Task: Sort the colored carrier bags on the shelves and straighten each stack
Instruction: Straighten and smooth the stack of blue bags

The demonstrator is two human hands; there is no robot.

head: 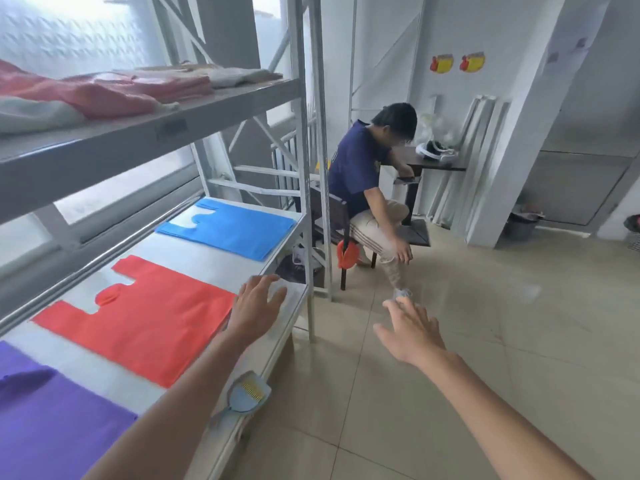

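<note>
On the lower shelf (214, 431), the red stack (145, 320) lies just at nine o'clock of the left hand (254, 303), long axis toward ten, fingers spread and holding nothing, while the right hand (410, 332), also spread and empty, hovers farther off over the floor.

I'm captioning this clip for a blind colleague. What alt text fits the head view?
Both hands are open and hold nothing: the left hand reaches over the lower shelf by the red bag stack, the right hand over the floor. Blue bags and purple bags flank the red.
</note>
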